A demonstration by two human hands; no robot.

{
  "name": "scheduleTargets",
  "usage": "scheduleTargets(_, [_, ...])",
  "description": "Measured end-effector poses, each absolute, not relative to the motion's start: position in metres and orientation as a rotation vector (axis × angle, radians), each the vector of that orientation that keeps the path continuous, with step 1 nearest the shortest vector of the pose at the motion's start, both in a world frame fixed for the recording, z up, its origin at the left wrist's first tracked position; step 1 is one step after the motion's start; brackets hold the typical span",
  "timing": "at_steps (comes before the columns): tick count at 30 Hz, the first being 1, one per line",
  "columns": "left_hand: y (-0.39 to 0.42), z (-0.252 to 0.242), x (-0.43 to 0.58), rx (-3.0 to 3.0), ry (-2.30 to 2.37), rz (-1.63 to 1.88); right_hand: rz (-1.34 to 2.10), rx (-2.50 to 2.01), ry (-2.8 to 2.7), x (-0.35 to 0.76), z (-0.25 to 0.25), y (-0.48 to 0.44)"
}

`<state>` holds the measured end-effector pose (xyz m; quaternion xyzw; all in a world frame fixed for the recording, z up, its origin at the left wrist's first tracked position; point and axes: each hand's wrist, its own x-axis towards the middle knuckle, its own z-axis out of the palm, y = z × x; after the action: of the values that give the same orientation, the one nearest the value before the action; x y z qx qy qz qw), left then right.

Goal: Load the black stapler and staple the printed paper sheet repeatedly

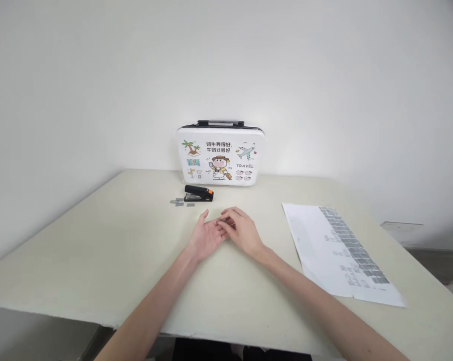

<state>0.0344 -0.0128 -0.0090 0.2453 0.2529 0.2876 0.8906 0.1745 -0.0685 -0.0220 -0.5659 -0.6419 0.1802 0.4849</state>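
Observation:
Above the middle of the table my left hand [206, 238] lies palm up, its fingers stretched out and thumb raised. My right hand [245, 231] reaches over those fingers, thumb and fingertips pinched together. A tiny grey piece, which looks like a strip of staples [223, 220], shows at the right fingertips, partly hidden. Beyond both hands sits a black stapler [198, 194] with an orange patch on its right end. Several short grey staple strips [179, 202] lie loose at its left and in front of it.
A white carry case [220, 155] with cartoon prints and a black handle stands upright against the wall. On the right, a sheet of paper [312, 245] with grey blocks lies flat on the pale table [98, 250]. The table's front edge runs below my forearms.

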Motion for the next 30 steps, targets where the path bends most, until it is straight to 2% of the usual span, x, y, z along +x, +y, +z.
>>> scheduleTargets(5, [-0.009,-0.008,0.033,0.602,0.565,0.491,0.419,-1.485,-1.435,0.231,-0.017,-0.090])
scheduleTargets(12, [-0.004,-0.012,0.035,0.653,0.727,0.600,0.377,-2.020,-1.086,0.432,-0.020,-0.170])
scheduleTargets(16, [-0.003,-0.014,0.037,0.672,0.761,0.601,0.428,-2.243,-1.038,0.508,-0.030,-0.219])
scheduleTargets(22, [-0.002,-0.017,0.036,0.714,0.758,0.598,0.533,-2.355,-1.079,0.535,-0.044,-0.241])
scheduleTargets(30, [-0.008,-0.010,0.035,0.927,0.699,0.614,0.166,-2.321,-0.967,0.502,0.005,-0.216])
